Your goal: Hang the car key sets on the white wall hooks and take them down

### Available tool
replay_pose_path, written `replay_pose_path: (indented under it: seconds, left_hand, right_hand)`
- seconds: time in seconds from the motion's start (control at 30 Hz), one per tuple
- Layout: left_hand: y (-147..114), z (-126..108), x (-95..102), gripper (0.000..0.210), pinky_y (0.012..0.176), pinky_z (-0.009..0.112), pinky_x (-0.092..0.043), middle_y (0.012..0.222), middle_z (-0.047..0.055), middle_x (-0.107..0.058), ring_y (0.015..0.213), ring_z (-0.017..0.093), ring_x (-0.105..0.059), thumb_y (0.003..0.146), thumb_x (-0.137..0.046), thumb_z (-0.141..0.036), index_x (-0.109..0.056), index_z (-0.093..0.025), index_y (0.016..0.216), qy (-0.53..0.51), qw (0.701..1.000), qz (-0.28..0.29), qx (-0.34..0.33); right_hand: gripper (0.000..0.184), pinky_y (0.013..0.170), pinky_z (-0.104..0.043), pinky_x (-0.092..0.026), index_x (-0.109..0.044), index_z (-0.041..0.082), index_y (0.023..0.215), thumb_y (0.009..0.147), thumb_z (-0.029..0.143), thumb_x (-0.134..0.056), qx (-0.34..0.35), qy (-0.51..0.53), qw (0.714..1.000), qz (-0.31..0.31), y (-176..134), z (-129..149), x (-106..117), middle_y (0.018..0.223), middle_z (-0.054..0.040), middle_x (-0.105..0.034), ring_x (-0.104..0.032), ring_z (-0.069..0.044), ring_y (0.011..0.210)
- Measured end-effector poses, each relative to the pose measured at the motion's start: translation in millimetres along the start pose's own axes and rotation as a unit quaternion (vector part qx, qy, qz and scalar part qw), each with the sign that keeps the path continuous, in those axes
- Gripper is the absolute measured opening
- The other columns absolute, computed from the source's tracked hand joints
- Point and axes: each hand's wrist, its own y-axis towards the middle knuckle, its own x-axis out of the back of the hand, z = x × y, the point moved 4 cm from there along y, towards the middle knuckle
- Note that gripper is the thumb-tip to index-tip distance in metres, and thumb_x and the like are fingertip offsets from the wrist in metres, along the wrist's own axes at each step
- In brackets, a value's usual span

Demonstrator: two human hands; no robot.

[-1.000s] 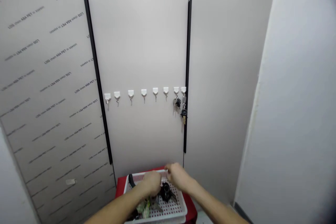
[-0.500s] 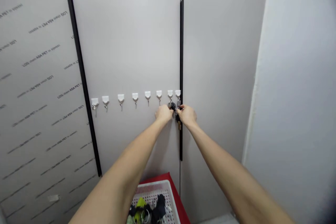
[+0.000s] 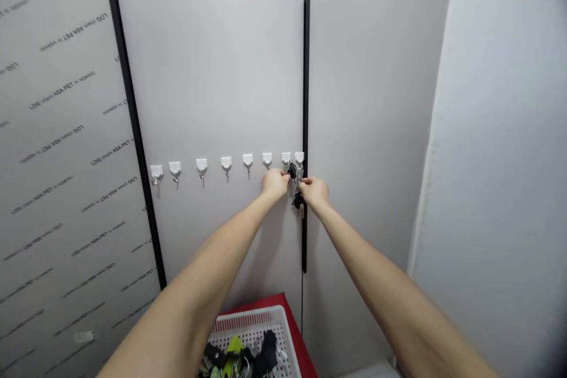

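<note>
On the door, hooks go from near the left edge to the right, keys at the two rightmost. Below, in front, the basket has more keys inside.

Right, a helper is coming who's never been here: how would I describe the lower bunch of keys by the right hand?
On the pale panel between two black strips, find the row of white hooks. Go to the rightmost hook; the bunch of keys is below it, beside the right hand. It sits lower than the neighbouring bunch and shows a brass-coloured key.
</note>
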Motion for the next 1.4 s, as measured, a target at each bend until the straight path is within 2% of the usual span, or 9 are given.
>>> replay_pose_path:
  seconds: [0.23,0.37,0.5,0.63,0.73,0.83,0.97,1.1,1.4]
  left_hand:
    - [1,-13,22.1,0.023,0.059,0.02,-0.038,0.063,0.005,-0.059,0.06,0.009,-0.051,0.067,-0.041,-0.027,-0.058,-0.012,0.066,-0.022,0.999,0.001,-0.046]
    - [-27,-4,22.2,0.023,0.056,0.019,-0.037,0.06,0.004,-0.057,0.053,0.007,-0.048,0.067,-0.04,-0.025,-0.057,-0.01,0.066,-0.065,0.995,0.049,-0.062]
    - [-77,32,8.3,0.023,0.056,0.019,-0.037,0.057,0.002,-0.055,0.05,0.005,-0.045,0.067,-0.041,-0.025,-0.057,-0.009,0.066,-0.064,0.987,0.138,-0.056]
    - [-138,84,-10.9,0.025,0.057,0.019,-0.036,0.054,0.0,-0.054,0.052,0.006,-0.045,0.067,-0.038,-0.025,-0.057,-0.01,0.068,0.003,0.974,0.223,-0.049]
    - [-180,119,-23.3,0.026,0.058,0.02,-0.035,0.059,0.002,-0.056,0.057,0.009,-0.047,0.068,-0.036,-0.026,-0.058,-0.012,0.072,0.075,0.961,0.26,-0.049]
    - [-210,146,-31.1,0.025,0.062,0.022,-0.035,0.071,0.005,-0.058,0.066,0.013,-0.051,0.068,-0.036,-0.027,-0.057,-0.016,0.076,0.149,0.949,0.273,-0.058]
    - [-233,169,-36.2,0.025,0.066,0.023,-0.035,0.08,0.007,-0.058,0.074,0.015,-0.052,0.069,-0.034,-0.027,-0.056,-0.019,0.078,0.196,0.934,0.294,-0.057]
    - [-244,183,-36.6,0.023,0.066,0.023,-0.036,0.078,0.009,-0.058,0.076,0.016,-0.052,0.068,-0.036,-0.024,-0.057,-0.016,0.075,0.215,0.924,0.312,-0.039]
    - [-258,193,-22.8,0.02,0.064,0.025,-0.037,0.079,0.008,-0.058,0.075,0.017,-0.051,0.062,-0.043,-0.027,-0.058,-0.016,0.07,0.171,0.949,0.265,0.009]
  right_hand:
    - [0.024,0.051,-0.021,-0.04,-0.058,0.012,0.07,0.056,0.021,-0.042,0.011,0.045,0.996,-0.08,19,21,32,0.055,-0.004,-0.057,-0.052,-0.011,0.052]
    - [0.025,0.045,-0.02,-0.039,-0.056,0.008,0.075,0.058,0.02,-0.041,0.028,0.075,0.996,-0.038,-2,35,43,0.052,-0.0031,-0.054,-0.047,-0.008,0.043]
    - [0.025,0.039,-0.017,-0.035,-0.055,0.007,0.075,0.058,0.016,-0.04,0.03,0.085,0.992,0.086,-59,25,24,0.053,-0.0023,-0.053,-0.042,-0.004,0.037]
    - [0.024,0.037,-0.015,-0.033,-0.056,0.008,0.074,0.057,0.014,-0.04,-0.008,0.055,0.98,0.193,-132,-9,-11,0.05,-0.0004,-0.052,-0.041,-0.004,0.036]
    - [0.023,0.039,-0.015,-0.034,-0.056,0.009,0.073,0.058,0.015,-0.04,-0.017,0.023,0.967,0.252,-180,-32,-35,0.051,-0.0002,-0.053,-0.043,-0.004,0.039]
    - [0.02,0.046,-0.016,-0.035,-0.057,0.011,0.07,0.059,0.015,-0.04,0.038,-0.038,0.957,0.287,-214,-41,-52,0.054,-0.0008,-0.055,-0.047,-0.006,0.046]
    - [0.021,0.054,-0.018,-0.034,-0.057,0.015,0.071,0.061,0.015,-0.038,0.118,-0.116,0.935,0.314,-244,-44,-68,0.06,-0.0013,-0.058,-0.049,-0.008,0.054]
    - [0.021,0.055,-0.018,-0.032,-0.055,0.016,0.074,0.062,0.015,-0.037,0.13,-0.176,0.914,0.342,-264,-49,-79,0.063,-0.0021,-0.058,-0.049,-0.009,0.058]
    - [0.02,0.051,-0.02,-0.029,-0.053,0.017,0.073,0.061,0.019,-0.037,0.163,-0.249,0.888,0.351,-273,-39,-82,0.064,-0.0039,-0.058,-0.05,-0.013,0.061]
